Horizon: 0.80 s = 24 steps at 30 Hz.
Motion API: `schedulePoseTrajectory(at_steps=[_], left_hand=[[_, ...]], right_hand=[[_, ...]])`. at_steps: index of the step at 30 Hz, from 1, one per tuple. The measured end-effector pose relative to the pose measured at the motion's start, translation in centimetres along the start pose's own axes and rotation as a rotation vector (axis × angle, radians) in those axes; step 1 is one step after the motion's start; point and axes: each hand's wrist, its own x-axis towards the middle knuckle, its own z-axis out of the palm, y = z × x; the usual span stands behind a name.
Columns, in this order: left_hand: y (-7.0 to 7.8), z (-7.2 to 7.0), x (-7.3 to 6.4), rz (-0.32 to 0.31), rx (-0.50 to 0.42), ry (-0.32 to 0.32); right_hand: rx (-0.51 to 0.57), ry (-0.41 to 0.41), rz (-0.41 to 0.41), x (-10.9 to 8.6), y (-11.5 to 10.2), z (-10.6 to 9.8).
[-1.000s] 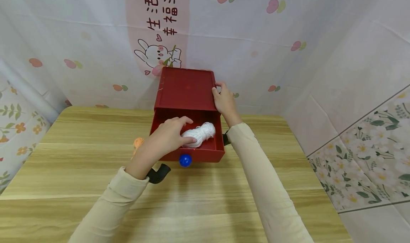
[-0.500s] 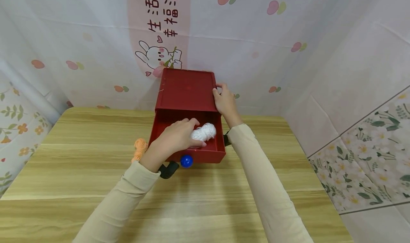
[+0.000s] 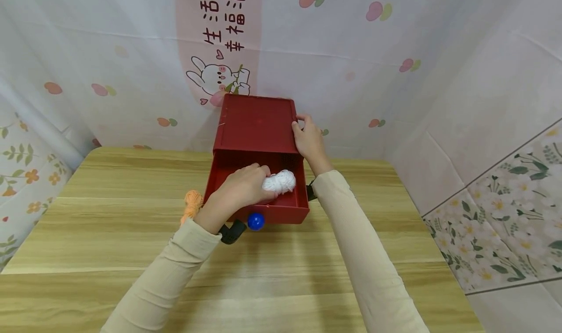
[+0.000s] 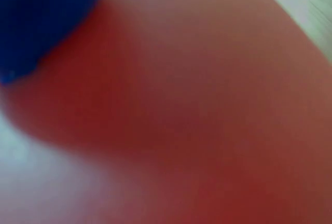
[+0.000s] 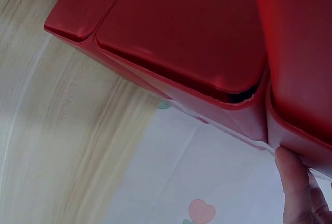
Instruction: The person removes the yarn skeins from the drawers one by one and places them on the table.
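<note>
My left hand (image 3: 246, 186) reaches into the pulled-out red drawer (image 3: 281, 214) and holds a skein of white yarn (image 3: 282, 181), its thumb and fingers on the near end. The skein is tied round its middle. My right hand (image 3: 309, 140) rests against the right edge of the red drawer box (image 3: 258, 123). In the right wrist view its fingers (image 5: 293, 175) touch the box's rim. A round blue knob (image 3: 256, 221) sits on the drawer front; blurred, the knob (image 4: 41, 22) also fills a corner of the left wrist view.
On the wooden table (image 3: 131, 255), orange yarn (image 3: 192, 204) lies left of the drawer. A black curved object (image 3: 232, 232) is partly hidden by the left wrist, and another dark thing (image 3: 311, 191) shows at the drawer's right. A printed curtain (image 3: 342, 45) hangs behind the box.
My left hand has moved rightward in the drawer and closed its thumb and fingers on the white yarn. The right hand stays at the box's edge.
</note>
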Motion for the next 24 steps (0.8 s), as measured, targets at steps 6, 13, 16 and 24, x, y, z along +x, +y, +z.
schedulePoseTrajectory(at_steps=[6, 13, 16, 24], left_hand=[[-0.1, -0.1, 0.0, 0.015, -0.042, 0.062], [-0.4, -1.1, -0.8, 0.03, -0.212, 0.203], [-0.6, -1.9, -1.8, 0.054, -0.312, 0.278], [-2.6, -3.5, -5.2, 0.068, -0.577, 0.437]], right_hand=[[0.003, -0.008, 0.002, -0.2, -0.2, 0.0], [0.019, -0.005, -0.003, -0.2, -0.3, 0.1], [0.015, -0.003, -0.002, -0.1, -0.3, 0.1], [0.019, 0.001, -0.001, -0.1, -0.1, 0.0]])
